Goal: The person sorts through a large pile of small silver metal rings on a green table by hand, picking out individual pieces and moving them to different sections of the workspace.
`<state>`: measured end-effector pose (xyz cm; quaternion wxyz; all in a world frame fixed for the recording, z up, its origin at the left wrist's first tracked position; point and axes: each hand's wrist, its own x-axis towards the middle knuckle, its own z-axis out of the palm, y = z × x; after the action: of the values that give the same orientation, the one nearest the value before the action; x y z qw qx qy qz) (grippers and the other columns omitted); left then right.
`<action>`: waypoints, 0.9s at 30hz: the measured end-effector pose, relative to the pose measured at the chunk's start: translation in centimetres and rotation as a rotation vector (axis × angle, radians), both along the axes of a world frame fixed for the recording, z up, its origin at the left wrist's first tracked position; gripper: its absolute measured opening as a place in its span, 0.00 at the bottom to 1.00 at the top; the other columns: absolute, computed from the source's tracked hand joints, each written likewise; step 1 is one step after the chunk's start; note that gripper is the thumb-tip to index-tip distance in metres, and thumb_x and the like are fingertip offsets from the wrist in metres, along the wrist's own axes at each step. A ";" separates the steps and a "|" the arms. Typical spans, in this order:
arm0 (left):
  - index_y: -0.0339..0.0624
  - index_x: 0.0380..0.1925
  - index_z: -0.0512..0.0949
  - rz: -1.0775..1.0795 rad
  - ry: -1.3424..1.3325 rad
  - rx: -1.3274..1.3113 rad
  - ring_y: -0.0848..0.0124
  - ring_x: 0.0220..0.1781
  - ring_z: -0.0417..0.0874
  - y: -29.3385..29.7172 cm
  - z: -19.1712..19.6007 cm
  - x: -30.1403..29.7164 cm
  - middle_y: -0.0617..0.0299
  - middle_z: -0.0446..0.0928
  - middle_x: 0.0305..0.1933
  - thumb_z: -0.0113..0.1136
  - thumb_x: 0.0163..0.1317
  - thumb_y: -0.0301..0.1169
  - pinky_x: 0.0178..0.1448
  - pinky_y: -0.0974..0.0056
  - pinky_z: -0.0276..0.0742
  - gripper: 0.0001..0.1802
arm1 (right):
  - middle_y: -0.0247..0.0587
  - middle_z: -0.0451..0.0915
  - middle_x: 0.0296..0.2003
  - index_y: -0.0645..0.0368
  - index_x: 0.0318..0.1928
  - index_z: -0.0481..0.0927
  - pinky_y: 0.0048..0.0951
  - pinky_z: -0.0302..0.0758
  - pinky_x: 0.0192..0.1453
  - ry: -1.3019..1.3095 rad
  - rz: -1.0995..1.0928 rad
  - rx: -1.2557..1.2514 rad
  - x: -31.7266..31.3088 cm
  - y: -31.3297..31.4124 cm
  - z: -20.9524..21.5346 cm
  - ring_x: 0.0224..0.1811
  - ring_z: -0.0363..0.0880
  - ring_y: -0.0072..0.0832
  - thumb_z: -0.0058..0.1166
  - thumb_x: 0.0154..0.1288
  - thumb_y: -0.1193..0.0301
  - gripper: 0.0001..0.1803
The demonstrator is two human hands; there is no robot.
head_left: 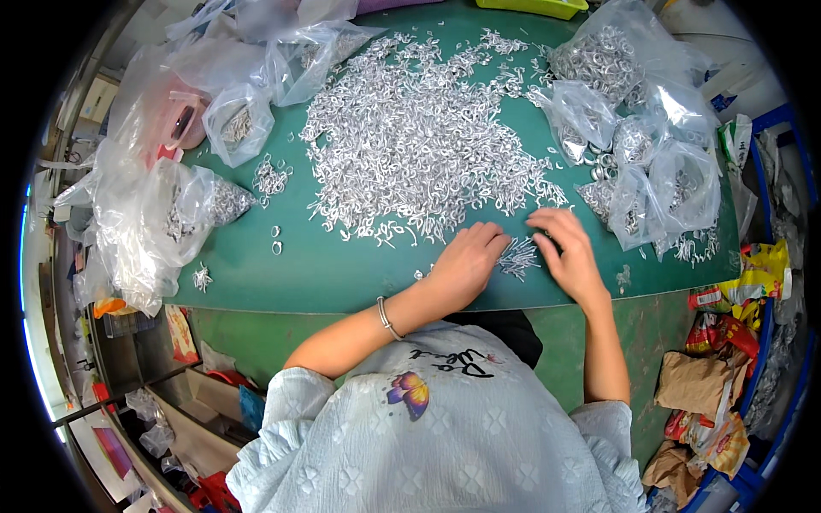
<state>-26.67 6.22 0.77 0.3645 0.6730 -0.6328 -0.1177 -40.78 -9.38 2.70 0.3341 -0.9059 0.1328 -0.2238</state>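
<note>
A broad heap of small silvery metal pieces (410, 137), many hook- or ring-shaped, covers the middle of the green tabletop (248, 286). Close to the near edge lies a small bunch of thin silvery pins (518, 257), between my two hands. My left hand (467, 263), with a bracelet (386, 318) on the wrist, is closed at the left of the bunch. Its fingers curl down, and what they hold, if anything, is hidden. On the bunch's right side my right hand (566, 250) is open, its thumb apart from the bent fingers, nothing visible in it.
Clear plastic bags of metal parts stand at left (209, 201) and right (599, 64). Small clusters of pieces (272, 178) and two rings (276, 240) lie left of the heap. A yellow-green tray (534, 7) sits at the far edge. Packets and paper bags (697, 380) fill the right side below.
</note>
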 end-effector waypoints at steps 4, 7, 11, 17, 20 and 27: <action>0.33 0.44 0.77 -0.126 0.502 0.193 0.60 0.45 0.79 2.5 2.5 -2.3 0.54 0.77 0.44 0.51 0.64 0.19 0.51 0.59 0.75 0.10 | 0.45 0.78 0.52 0.63 0.49 0.79 0.40 0.68 0.65 0.043 0.078 0.099 -1.3 0.8 -0.2 0.60 0.73 0.44 0.57 0.60 0.80 0.15; 0.33 0.51 0.77 -0.346 1.225 0.673 0.65 0.46 0.82 5.8 0.8 -4.0 0.57 0.79 0.49 0.45 0.72 0.22 0.56 0.64 0.76 0.13 | 0.44 0.75 0.58 0.62 0.53 0.78 0.43 0.65 0.69 0.078 0.149 0.154 -0.9 1.7 0.5 0.66 0.68 0.43 0.57 0.60 0.78 0.19; 0.28 0.61 0.66 -0.205 2.165 0.821 0.56 0.63 0.76 6.4 -4.6 -4.4 0.44 0.73 0.60 0.43 0.75 0.30 0.67 0.59 0.72 0.20 | 0.39 0.70 0.64 0.59 0.57 0.76 0.48 0.60 0.73 0.205 0.251 -0.044 -0.8 2.9 -0.7 0.71 0.62 0.41 0.59 0.60 0.74 0.22; 0.29 0.65 0.60 -0.390 2.515 0.538 0.53 0.73 0.63 5.7 -8.6 -6.4 0.43 0.63 0.69 0.40 0.74 0.47 0.77 0.51 0.55 0.32 | 0.40 0.71 0.64 0.60 0.56 0.77 0.47 0.60 0.73 0.272 0.306 -0.122 -3.0 5.2 -0.7 0.71 0.62 0.42 0.61 0.55 0.73 0.25; 0.31 0.66 0.60 -0.542 2.783 0.323 0.52 0.73 0.62 5.7 -10.4 -7.6 0.43 0.62 0.70 0.42 0.71 0.54 0.77 0.47 0.54 0.38 | 0.43 0.71 0.63 0.60 0.54 0.78 0.48 0.61 0.72 0.242 0.328 -0.153 -4.7 7.1 -1.6 0.70 0.64 0.43 0.61 0.54 0.74 0.24; 0.32 0.64 0.62 -0.225 2.807 0.565 0.53 0.67 0.71 4.2 -7.9 -6.9 0.43 0.67 0.66 0.37 0.75 0.47 0.73 0.52 0.65 0.30 | 0.46 0.80 0.48 0.64 0.43 0.82 0.47 0.71 0.63 0.025 0.353 0.099 -7.9 9.8 -1.4 0.59 0.76 0.45 0.60 0.50 0.83 0.16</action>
<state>-33.54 10.46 -7.13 0.5213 -0.0018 0.2387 -0.8193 -48.64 0.42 1.28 0.4107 -0.9003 -0.0132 -0.1436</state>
